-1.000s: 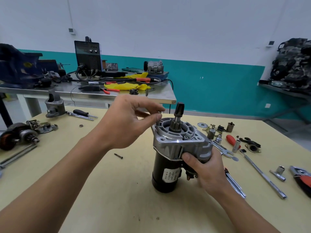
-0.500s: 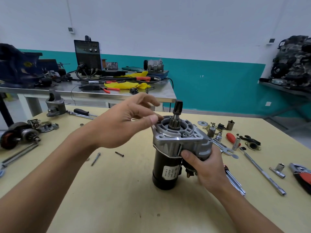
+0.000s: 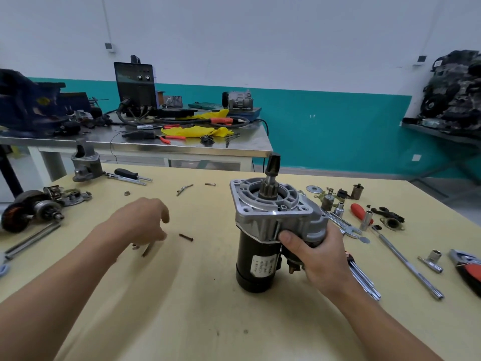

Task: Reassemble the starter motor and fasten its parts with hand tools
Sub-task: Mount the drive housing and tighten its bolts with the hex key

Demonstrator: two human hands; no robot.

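The right hand (image 3: pixel 320 259) is wrapped tight around the starter motor (image 3: pixel 260 222), which stands up on the yellow table (image 3: pixel 208 308). Left of the motor, the left hand (image 3: pixel 140 222) points down at a small bolt (image 3: pixel 146 251). It is blurry, so I cannot tell if its fingers pinch. A screw (image 3: pixel 186 237) lies nearer the motor.

My starter motor (image 3: pixel 270 230) stands upright on the table (image 3: pixel 182 308), black round body with a white label below, silver cast nose housing on top, the toothed pinion shaft poking straight up out of it. My right hand (image 3: pixel 320 259) grips its side where housing meets body. A short dark screw (image 3: pixel 185 237) lies flat to its left, well apart
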